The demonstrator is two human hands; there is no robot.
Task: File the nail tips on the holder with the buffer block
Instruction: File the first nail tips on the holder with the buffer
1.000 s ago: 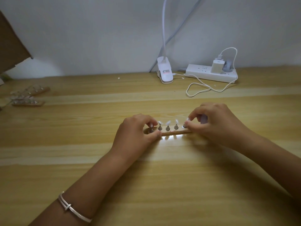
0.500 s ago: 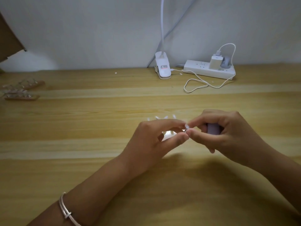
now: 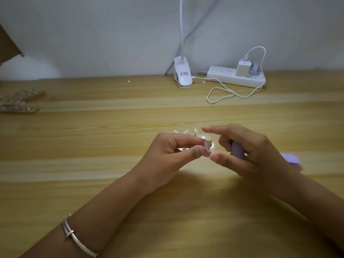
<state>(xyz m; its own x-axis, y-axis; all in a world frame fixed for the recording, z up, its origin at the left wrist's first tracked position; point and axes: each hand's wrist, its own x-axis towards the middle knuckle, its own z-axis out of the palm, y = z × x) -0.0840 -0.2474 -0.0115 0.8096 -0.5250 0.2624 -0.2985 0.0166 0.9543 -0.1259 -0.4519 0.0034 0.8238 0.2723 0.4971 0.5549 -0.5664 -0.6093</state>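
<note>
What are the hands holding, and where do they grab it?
The left hand pinches a clear nail tip by one end, between thumb and forefinger. The right hand holds the purple buffer block round its middle.

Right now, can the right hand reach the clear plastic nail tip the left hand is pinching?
Probably yes: the right hand sits just beside the clear plastic nail tip, nothing between them, though it grips the lilac buffer block.
</note>
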